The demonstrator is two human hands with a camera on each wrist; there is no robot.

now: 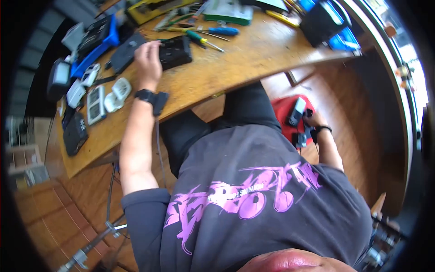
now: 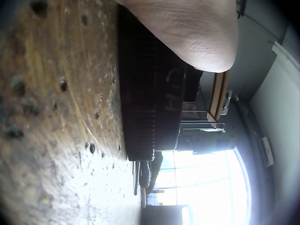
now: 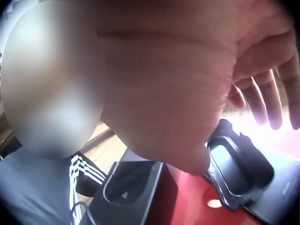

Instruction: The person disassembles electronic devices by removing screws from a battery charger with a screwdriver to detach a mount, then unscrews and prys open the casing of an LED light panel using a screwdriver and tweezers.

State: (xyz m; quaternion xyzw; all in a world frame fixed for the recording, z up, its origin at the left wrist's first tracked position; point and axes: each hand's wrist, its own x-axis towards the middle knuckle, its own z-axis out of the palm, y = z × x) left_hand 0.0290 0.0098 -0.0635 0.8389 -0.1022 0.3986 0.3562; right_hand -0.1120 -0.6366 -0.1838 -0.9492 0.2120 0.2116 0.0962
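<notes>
My left hand (image 1: 149,59) rests at the left end of a black box-like device (image 1: 176,53) on the wooden table. In the left wrist view the heel of that hand (image 2: 197,33) lies over the ribbed dark side of the device (image 2: 150,103); its fingers are out of sight there. Low on the right, my right hand (image 1: 316,119) is over a red stool (image 1: 280,108). Its fingers (image 3: 267,96) extend loosely in the right wrist view. Below the palm lies a black plastic frame (image 3: 258,171), beside a larger black box (image 3: 140,192).
A dark flat panel (image 1: 127,53) lies left of my left hand. Screwdrivers, one with a blue handle (image 1: 224,31), lie behind the device. White cases (image 1: 96,105) and a blue bin (image 1: 97,50) crowd the left; a black container (image 1: 324,22) stands at the right end.
</notes>
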